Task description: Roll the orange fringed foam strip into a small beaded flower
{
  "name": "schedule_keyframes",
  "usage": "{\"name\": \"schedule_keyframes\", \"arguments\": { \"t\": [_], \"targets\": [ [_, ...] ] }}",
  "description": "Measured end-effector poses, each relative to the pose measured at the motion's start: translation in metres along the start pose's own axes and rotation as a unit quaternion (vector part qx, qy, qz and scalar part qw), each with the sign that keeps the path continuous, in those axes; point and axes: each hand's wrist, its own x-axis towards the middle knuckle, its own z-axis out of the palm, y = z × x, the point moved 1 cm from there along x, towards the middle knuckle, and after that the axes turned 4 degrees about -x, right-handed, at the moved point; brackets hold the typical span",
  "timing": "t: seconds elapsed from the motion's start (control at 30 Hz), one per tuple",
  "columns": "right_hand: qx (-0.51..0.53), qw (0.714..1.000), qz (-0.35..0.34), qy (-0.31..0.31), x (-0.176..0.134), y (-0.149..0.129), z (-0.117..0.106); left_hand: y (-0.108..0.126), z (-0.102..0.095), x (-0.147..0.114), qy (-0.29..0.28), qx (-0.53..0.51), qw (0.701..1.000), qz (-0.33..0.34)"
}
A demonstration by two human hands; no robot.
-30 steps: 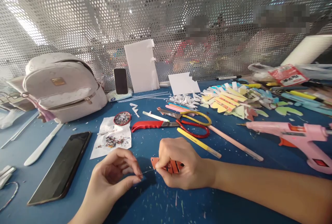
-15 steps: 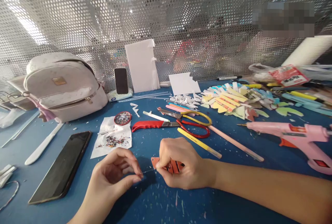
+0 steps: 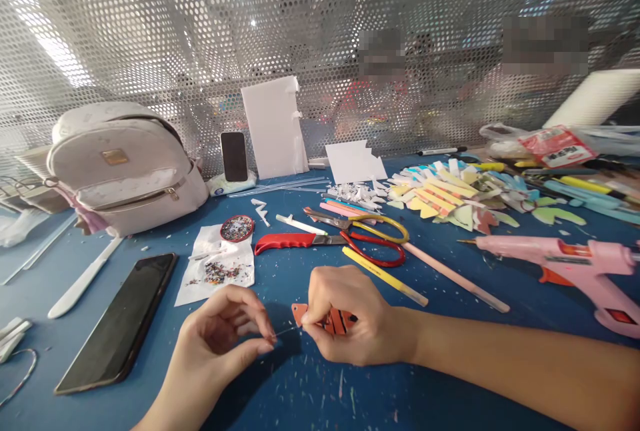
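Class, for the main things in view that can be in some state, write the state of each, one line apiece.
Thin strand: stretched straight, too fine to identify
Left hand: pinching that strand
Orange striped piece: gripped, partly hidden
Right hand: closed on that piece
Large phone: lying flat, screen dark
Small phone: propped upright, screen dark
Backpack: standing, front pocket apparently zipped
Glue gun: lying on its side

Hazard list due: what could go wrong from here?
The thin strand between the left hand and right hand could slip loose. Small bits on the white paper could scatter if knocked. If the glue gun is hot, which I can't tell, it could burn a reaching arm.
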Motion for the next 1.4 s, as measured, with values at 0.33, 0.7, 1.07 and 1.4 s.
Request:
{"name": "schedule_keyframes", "arguments": {
  "t": [0.33, 0.7, 1.07, 1.4],
  "targets": [
    [-0.008, 1.0, -0.001, 0.001, -0.0005, 0.0004, 0.0002, -0.0002, -0.0011, -0.001, -0.008, 0.004, 1.0, -0.004],
    [-0.007, 1.0, -0.011, -0.001, 0.0005, 0.0002, 0.0003, -0.0018, -0.0014, 0.0011, -0.012, 0.001, 1.0, -0.003],
    [-0.012, 1.0, -0.007, -0.011, -0.0002, 0.0001, -0.0001, -0.0005, -0.0003, 0.0005, -0.007, 0.011, 1.0, 0.0],
    [-0.022, 0.999, 0.002, -0.049, -0.0017, 0.0015, 0.0011, 0.0006, 0.0009, -0.0006, -0.005, 0.053, 0.998, 0.016]
  ]
}}
